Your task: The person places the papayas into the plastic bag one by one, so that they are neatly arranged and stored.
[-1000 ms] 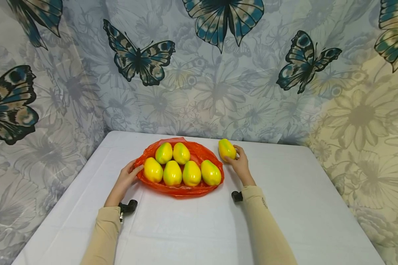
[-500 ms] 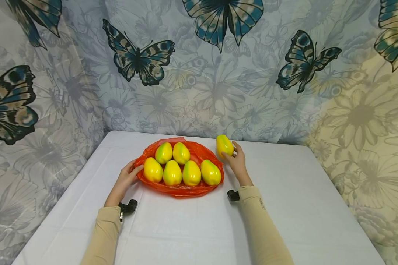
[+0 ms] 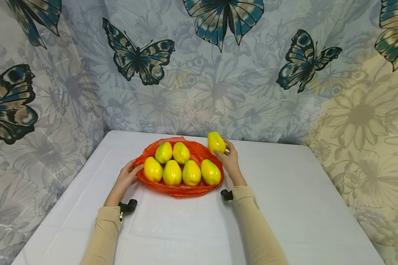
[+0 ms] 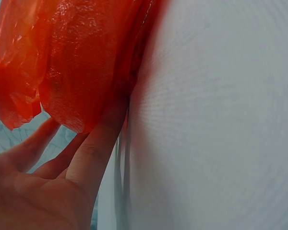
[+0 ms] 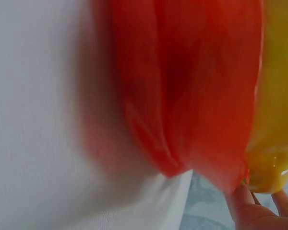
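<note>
A red plastic bag [image 3: 179, 192] lies spread open on the white table [image 3: 179, 228], with several glossy yellow-green fruits [image 3: 172, 173] resting in it, papaya-like in shape. At its left edge my left hand [image 3: 125, 180] holds the bag, thumb and fingers on either side of the plastic in the left wrist view. My right hand [image 3: 231, 163] grips one more such fruit [image 3: 216, 142] from its right side, raised over the bag's back right rim. In the right wrist view, red plastic [image 5: 197, 86] hides part of this hand, whose fingertips touch the yellow fruit [image 5: 269, 172].
A patterned cloth backdrop [image 3: 219, 95] with butterflies and flowers stands right behind the table's far edge and along both sides. Black wrist cameras [image 3: 128, 206] stick out from both wrists near the tabletop.
My right hand has carried its fruit leftward and slightly up, from beside the bag to over its back right rim. The left hand and the fruits in the bag have stayed in place.
</note>
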Demonstrator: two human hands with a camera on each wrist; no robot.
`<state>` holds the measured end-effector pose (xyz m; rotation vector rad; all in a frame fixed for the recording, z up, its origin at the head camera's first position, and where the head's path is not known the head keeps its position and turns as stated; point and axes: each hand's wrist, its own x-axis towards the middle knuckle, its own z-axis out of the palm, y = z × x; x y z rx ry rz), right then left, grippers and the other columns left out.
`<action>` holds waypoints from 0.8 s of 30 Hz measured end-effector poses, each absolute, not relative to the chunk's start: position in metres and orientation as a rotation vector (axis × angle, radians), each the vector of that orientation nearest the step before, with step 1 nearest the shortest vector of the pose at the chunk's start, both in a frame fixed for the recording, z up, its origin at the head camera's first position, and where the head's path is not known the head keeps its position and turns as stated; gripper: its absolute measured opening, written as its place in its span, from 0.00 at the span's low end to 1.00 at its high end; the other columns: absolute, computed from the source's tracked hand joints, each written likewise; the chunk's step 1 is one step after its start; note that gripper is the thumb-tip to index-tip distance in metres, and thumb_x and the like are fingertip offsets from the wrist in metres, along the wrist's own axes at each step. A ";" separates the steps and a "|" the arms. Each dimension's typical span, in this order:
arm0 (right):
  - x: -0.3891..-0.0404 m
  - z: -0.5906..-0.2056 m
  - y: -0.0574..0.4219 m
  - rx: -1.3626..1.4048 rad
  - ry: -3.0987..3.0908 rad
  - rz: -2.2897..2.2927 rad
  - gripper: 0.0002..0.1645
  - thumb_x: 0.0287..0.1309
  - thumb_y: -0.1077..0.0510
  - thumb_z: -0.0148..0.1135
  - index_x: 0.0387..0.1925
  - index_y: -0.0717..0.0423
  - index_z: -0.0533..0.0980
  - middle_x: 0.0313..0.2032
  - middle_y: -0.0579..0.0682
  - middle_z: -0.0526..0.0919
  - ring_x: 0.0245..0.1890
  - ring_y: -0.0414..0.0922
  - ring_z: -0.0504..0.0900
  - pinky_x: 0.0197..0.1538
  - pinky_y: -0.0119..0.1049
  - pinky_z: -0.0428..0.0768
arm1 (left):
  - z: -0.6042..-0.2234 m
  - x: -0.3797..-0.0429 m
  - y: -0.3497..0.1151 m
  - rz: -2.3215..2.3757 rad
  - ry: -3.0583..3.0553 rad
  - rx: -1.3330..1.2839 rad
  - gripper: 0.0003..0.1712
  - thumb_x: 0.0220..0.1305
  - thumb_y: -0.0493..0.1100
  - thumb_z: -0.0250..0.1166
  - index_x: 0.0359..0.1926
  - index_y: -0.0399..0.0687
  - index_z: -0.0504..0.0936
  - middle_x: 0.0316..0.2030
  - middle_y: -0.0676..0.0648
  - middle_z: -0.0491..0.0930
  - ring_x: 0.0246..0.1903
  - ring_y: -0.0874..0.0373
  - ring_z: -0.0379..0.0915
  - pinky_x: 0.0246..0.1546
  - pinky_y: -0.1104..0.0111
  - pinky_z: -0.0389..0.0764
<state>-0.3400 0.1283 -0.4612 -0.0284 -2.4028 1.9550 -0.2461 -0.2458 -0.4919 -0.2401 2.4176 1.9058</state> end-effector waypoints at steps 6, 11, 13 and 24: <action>-0.340 -0.461 0.117 0.024 -2.408 1.968 0.43 0.61 0.54 0.66 0.73 0.52 0.57 0.69 0.60 0.63 0.62 0.58 0.72 0.64 0.50 0.74 | -0.492 -0.246 -0.246 1.904 2.425 -0.233 0.38 0.72 0.57 0.54 0.75 0.47 0.54 0.73 0.38 0.59 0.65 0.46 0.63 0.61 0.59 0.72; -0.340 -0.459 0.108 0.058 -2.411 1.965 0.42 0.60 0.54 0.66 0.72 0.52 0.58 0.68 0.60 0.64 0.61 0.58 0.73 0.64 0.51 0.74 | -0.492 -0.246 -0.246 1.899 2.427 -0.233 0.39 0.72 0.58 0.54 0.75 0.46 0.54 0.73 0.38 0.59 0.65 0.46 0.63 0.61 0.59 0.72; -0.340 -0.458 0.105 0.072 -2.418 1.957 0.42 0.61 0.54 0.66 0.72 0.51 0.58 0.68 0.60 0.64 0.61 0.58 0.73 0.63 0.51 0.74 | -0.492 -0.246 -0.246 1.898 2.427 -0.234 0.39 0.72 0.58 0.54 0.75 0.46 0.54 0.73 0.38 0.59 0.65 0.46 0.63 0.62 0.57 0.71; -0.337 -0.455 0.089 0.172 -2.471 1.900 0.42 0.60 0.53 0.67 0.72 0.51 0.59 0.67 0.60 0.65 0.60 0.58 0.74 0.65 0.51 0.73 | -0.491 -0.247 -0.247 1.882 2.421 -0.259 0.41 0.71 0.60 0.54 0.76 0.47 0.53 0.73 0.38 0.58 0.66 0.45 0.63 0.64 0.54 0.70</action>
